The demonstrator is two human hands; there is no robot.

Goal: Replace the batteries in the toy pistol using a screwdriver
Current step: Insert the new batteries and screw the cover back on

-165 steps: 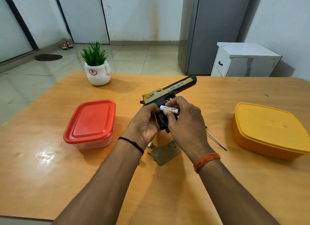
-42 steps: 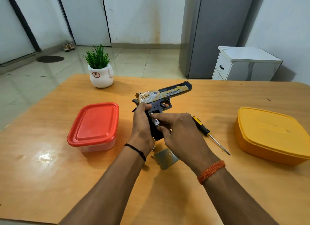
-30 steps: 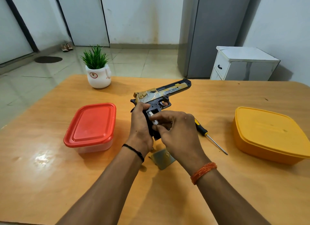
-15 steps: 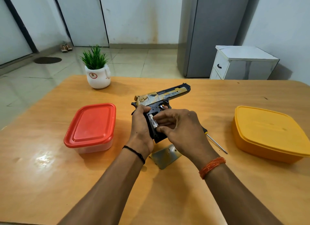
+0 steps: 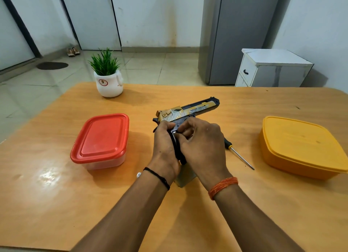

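- Black plastic grip of the gold-and-black toy pistol [image 5: 188, 110] is clenched in the left hand [image 5: 164, 148], fingers wrapped round its rear edge; the pistol is held above the middle of the orange wooden table [image 5: 56, 204], barrel pointing toward the far right corner.
- The right hand [image 5: 203, 146] covers the grip's open side with curled fingers that press or pinch at the battery bay; a small silvery glint shows between the two hands, likely a battery end, though the hand hides whether a cell is pinched.
- Judged step: seating fresh batteries into the bay, with the cover not yet back on.
- Under the wrists, toward the near edge, lies a flat grey plate [image 5: 185, 178], apparently the removed cover; a small white object [image 5: 138, 174] lies just left of the left wrist, perhaps a spent cell.
- The black-and-yellow-handled screwdriver [image 5: 239, 155] lies untouched just right of the right hand, tip toward the near right.
- Next move calls for pressing the cell fully home, then fitting the plate and taking up the screwdriver.
- A red-lidded clear plastic box [image 5: 101, 139] stands toward the left edge, a yellow plastic box [image 5: 301, 144] toward the right edge, a white potted plant [image 5: 109, 82] near the far edge.
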